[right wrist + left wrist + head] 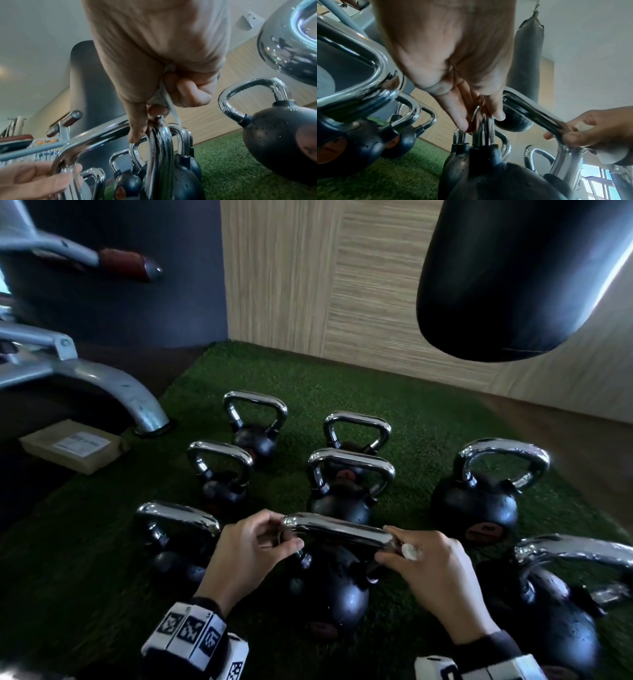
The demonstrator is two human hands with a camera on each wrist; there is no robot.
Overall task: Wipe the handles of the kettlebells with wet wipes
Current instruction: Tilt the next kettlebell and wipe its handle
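Observation:
Several black kettlebells with chrome handles stand on green turf. The nearest middle kettlebell has its handle between both hands. My left hand grips the handle's left corner, with the fingers pinched round the upright. At the right corner, my right hand grips the handle with a bunched white wet wipe held in the fingers. The wipe shows between the curled fingers and trails onto the chrome bar. The bell's right upright is hidden under this hand.
A black punching bag hangs above at the right. A grey machine leg and a cardboard box sit at the left. Bigger kettlebells stand close on the right, smaller ones on the left and behind.

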